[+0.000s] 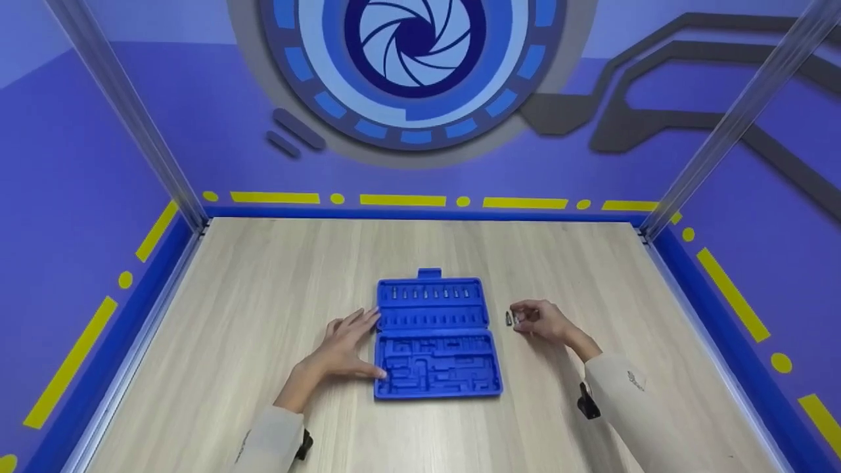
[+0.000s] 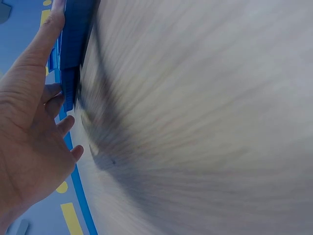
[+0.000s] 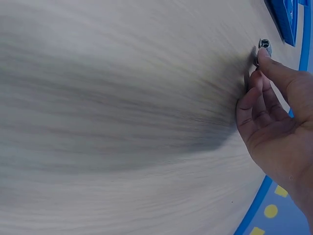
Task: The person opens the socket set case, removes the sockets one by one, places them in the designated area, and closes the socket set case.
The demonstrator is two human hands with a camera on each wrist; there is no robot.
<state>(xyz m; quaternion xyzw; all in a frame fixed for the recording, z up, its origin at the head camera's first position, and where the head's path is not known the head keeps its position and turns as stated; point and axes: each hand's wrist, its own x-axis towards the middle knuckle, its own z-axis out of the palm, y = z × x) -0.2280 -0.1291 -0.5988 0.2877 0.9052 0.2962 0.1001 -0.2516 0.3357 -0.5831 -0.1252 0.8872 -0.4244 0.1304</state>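
An open blue case (image 1: pixel 433 332) lies flat, with several small metal bits (image 1: pixel 425 293) standing in its top row and moulded recesses in its lower half. My left hand (image 1: pixel 341 347) rests along the case's left side, its fingers spread and the thumb on the lower left edge; the left wrist view shows this hand (image 2: pixel 32 127) against the case's side wall (image 2: pixel 77 34). Right of the case, my right hand (image 1: pixel 542 320) pinches a small metal piece between thumb and fingers. Another small metal piece (image 1: pixel 508 318) is just left of those fingertips. In the right wrist view, a hollow-ended metal piece (image 3: pixel 264 44) shows at the thumb tip of this hand (image 3: pixel 279 107).
The wooden tabletop (image 1: pixel 276 263) surrounds the case. Blue panels with yellow marks (image 1: pixel 403 200) enclose the back and both sides, with metal posts (image 1: pixel 141 125) at the rear corners. A latch tab (image 1: pixel 430 272) sticks out from the case's far edge.
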